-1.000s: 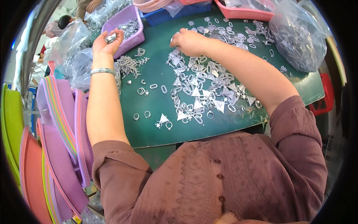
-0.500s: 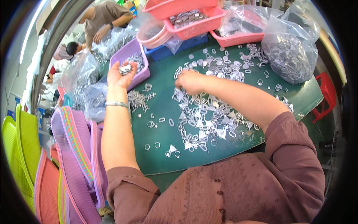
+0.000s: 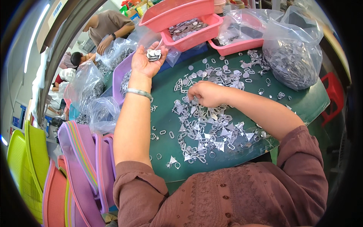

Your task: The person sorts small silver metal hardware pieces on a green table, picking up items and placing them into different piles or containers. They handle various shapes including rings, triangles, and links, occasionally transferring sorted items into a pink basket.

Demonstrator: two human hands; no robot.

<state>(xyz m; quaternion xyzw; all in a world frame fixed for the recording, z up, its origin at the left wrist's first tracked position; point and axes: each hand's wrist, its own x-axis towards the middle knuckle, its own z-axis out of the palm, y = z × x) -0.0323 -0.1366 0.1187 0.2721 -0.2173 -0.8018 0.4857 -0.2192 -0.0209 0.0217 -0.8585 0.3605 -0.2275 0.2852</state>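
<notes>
Palm up, my left hand [image 3: 145,65] cradles a small heap of flat silver metal pieces [image 3: 153,55] in its cupped fingers. It is raised near the pink basket of round metal discs [image 3: 188,29], in front of a purple basket [image 3: 118,80]. My right hand [image 3: 208,94] reaches down into the spread of loose silver metal parts [image 3: 200,125] on the green table [image 3: 159,147]. Its thumb and fingers are pinched together, and whatever is between them is hidden. The spread mixes oval links, rings, triangles and discs.
A clear plastic bag packed with metal parts [image 3: 289,62] stands at the right, near a red stool [image 3: 332,98]. Pink trays [image 3: 242,45] line the far side. Purple and green baskets [image 3: 81,159] are stacked at the left. Another person [image 3: 109,28] works at the far left.
My left hand has moved right and away from me with the metal pieces, from the purple basket toward the pink one. My right hand has shifted slightly right and nearer, still over the spread.
</notes>
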